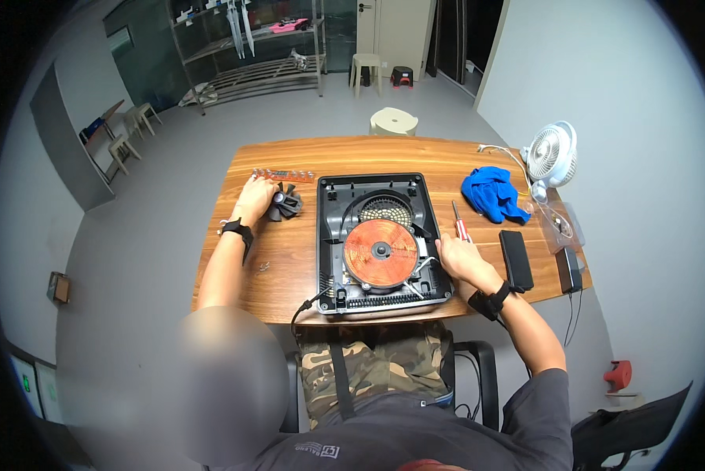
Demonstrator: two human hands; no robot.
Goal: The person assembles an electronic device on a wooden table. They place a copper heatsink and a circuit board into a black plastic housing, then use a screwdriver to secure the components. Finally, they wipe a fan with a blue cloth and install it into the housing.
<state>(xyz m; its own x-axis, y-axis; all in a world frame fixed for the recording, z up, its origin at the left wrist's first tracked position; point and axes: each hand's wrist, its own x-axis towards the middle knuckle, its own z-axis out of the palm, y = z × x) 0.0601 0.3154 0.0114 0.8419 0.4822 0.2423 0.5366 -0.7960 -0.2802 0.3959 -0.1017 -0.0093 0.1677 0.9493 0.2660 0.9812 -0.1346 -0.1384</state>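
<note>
An opened black induction cooker base (329,235) lies in the middle of the wooden table (290,275), with a round copper coil (380,252) inside and an empty round fan grille (384,209) behind it. My left hand (255,200) rests at the table's left on a small black fan (283,204). My right hand (458,257) touches the cooker's right edge, fingers curled near the white wires beside the coil. A red-handled screwdriver (460,225) lies just beyond my right hand.
A narrow circuit strip (283,174) lies at the back left, small screws (264,267) at the front left. A blue cloth (490,194), white desk fan (553,153), black rectangular block (516,259) and clear bag (557,224) occupy the right side. A stool (393,121) stands behind the table.
</note>
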